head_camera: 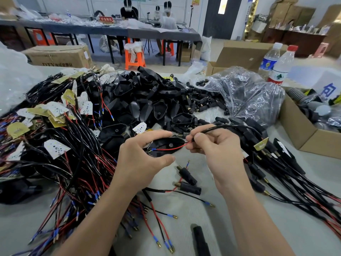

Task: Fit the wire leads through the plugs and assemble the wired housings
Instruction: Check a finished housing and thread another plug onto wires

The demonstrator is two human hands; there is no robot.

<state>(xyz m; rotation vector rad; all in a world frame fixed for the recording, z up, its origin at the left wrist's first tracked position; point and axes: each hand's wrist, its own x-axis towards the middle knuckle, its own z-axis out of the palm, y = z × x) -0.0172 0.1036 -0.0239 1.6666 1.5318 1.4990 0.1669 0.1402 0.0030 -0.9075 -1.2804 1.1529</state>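
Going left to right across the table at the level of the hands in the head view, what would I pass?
Tangled heap of red and black wires with white boards → left hand gripping a black plastic housing → thin red wire lead → right hand → bundle of black finished cables → open brown cardboard box.

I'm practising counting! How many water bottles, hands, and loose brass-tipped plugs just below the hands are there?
Water bottles: 2, white-capped bottle, red-capped bottle
Hands: 2, left hand holding the housing, right hand pinching a wire
Loose plugs: 2, upper plug, lower plug
Total: 6
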